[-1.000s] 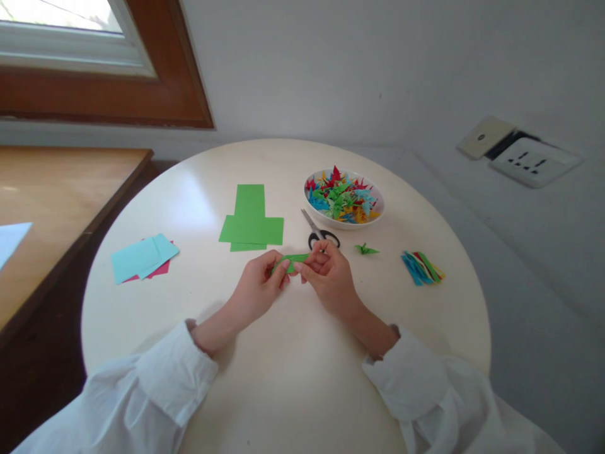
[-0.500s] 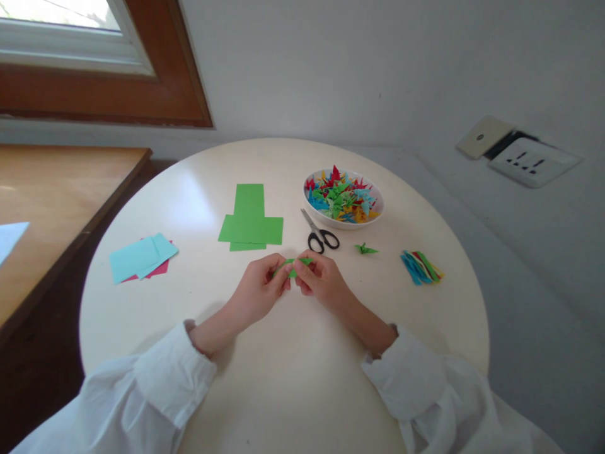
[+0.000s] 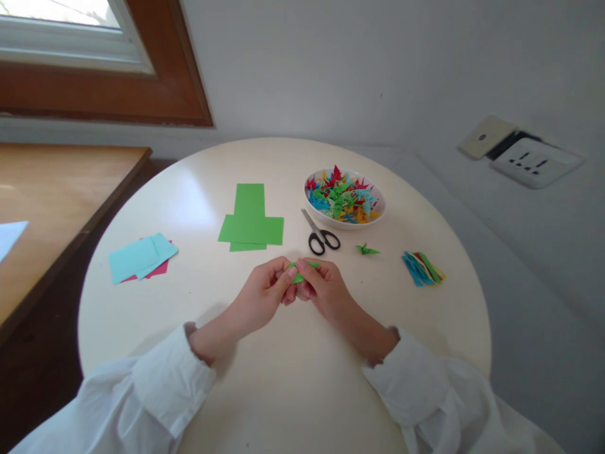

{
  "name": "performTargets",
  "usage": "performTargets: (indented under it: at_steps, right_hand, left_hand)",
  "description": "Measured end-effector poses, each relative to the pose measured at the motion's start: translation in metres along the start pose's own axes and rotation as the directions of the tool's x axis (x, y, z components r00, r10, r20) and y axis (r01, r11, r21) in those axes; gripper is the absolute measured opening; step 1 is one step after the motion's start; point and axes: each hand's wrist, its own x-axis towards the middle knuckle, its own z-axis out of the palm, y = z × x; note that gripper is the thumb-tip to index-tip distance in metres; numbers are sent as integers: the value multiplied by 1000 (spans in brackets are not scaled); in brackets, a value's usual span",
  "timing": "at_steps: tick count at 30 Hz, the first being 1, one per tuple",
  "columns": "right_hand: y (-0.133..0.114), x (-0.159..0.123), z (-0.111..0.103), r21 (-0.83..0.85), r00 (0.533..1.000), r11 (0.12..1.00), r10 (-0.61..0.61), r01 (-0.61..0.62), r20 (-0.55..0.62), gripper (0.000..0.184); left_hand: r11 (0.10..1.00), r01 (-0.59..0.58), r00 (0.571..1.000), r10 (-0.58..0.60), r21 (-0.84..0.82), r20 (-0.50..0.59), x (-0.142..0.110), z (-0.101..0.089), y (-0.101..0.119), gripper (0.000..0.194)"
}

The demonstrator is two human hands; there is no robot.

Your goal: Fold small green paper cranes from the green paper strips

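My left hand (image 3: 263, 294) and my right hand (image 3: 323, 289) meet over the middle of the round cream table (image 3: 283, 378). Both pinch a small folded piece of green paper (image 3: 299, 272) between their fingertips. Most of that paper is hidden by the fingers. Black-handled scissors (image 3: 319, 234) lie just beyond my right hand. Flat green paper sheets (image 3: 250, 218) lie beyond my left hand.
A white bowl (image 3: 345, 221) of small coloured folded paper cranes stands at the back right. One green crane (image 3: 365, 250) sits beside it, with a pile of coloured paper strips (image 3: 422, 267) further right. Light blue and pink sheets (image 3: 140, 257) lie at the left. A wooden ledge (image 3: 57, 208) borders the table's left.
The green strip was stretched between my hands a second ago. My hands have since come together and drawn slightly toward me, and the paper is now bunched small between the fingertips.
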Motion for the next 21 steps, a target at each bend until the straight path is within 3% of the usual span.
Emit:
performTargets:
  at_steps: [11, 16, 21]
  right_hand:
    - [-4, -3, 0, 46, 999, 999, 20, -22, 36, 43]
    - [-6, -1, -5, -136, 993, 984, -118, 115, -18, 40]
    - [-8, 1, -7, -342, 955, 915, -269, 213, -127, 28]
  left_hand:
    - [998, -5, 1000, 7, -66, 29, -3, 0, 7, 40]
    - [1000, -21, 999, 21, 1, 38, -1, -2, 9, 39]
    - [1000, -4, 1000, 3, -23, -24, 3, -5, 6, 36]
